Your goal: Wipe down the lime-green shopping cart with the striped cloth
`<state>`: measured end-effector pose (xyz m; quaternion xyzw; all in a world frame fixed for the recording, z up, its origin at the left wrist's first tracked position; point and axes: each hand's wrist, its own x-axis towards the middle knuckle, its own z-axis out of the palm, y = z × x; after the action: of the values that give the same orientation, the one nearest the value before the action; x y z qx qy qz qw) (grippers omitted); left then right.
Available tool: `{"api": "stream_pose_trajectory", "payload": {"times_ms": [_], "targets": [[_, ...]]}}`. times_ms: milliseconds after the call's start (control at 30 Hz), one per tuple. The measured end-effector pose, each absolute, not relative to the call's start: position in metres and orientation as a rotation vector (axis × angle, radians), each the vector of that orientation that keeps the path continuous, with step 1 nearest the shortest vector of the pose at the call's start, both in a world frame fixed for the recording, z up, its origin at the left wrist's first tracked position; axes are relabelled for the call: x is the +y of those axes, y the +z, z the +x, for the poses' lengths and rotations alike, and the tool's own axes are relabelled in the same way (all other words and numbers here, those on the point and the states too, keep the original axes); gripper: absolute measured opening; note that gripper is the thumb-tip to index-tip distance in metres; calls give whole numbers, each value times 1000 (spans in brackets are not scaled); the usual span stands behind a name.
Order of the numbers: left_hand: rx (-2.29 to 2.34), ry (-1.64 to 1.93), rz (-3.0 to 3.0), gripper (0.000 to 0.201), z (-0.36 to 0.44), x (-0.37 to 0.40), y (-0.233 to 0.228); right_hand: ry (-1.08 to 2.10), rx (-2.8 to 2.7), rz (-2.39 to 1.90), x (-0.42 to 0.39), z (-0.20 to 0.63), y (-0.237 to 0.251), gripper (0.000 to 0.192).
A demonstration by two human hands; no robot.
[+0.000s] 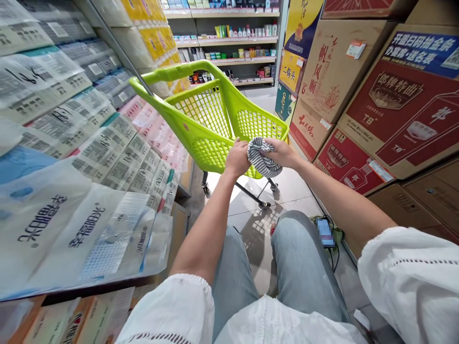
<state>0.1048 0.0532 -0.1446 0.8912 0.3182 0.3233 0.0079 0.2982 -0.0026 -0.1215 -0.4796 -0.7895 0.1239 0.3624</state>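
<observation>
The striped cloth, grey and white, is bunched against the near rim of the green shopping cart, pressed there between both hands. The right hand grips the cloth from the right, its fingers curled narrow around the bundle so that folds hang below the palm. The left hand rests on the cart's rim just beside the cloth, touching its left edge, fingers bent over the plastic; whether they pinch any fabric cannot be told. The cart is a small lime-green plastic basket on a dark wheeled frame, tilted with its handle rising toward the far left; through its lattice walls nothing shows inside it. The cart stands on the pale tiled floor of a narrow shop aisle. On the left, a shelf carries stacked packs of tissue in clear printed wrapping, piled in rows one over another. On the right, large cardboard cartons with red and blue printing are stacked high, all closed. At the far end, store shelves hold rows of small bottles and boxes. A phone lies on the floor by the cartons, near the person's right knee, with a cable beside it
</observation>
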Motion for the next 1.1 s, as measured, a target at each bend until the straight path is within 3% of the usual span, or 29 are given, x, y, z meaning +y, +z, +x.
{"api": "stream_pose_trajectory", "payload": {"times_ms": [400, 800, 1100], "targets": [[1139, 1180, 2568, 21, 113, 29, -163, 18, -2044, -1369, -7, 267, -155, 42], [1070, 1205, 2563, 22, 110, 25, -159, -20, -1943, -1454, 15, 324, -157, 41], [1136, 1245, 2556, 20, 109, 21, -165, -110, -1936, -1469, -14, 259, -158, 32]]}}
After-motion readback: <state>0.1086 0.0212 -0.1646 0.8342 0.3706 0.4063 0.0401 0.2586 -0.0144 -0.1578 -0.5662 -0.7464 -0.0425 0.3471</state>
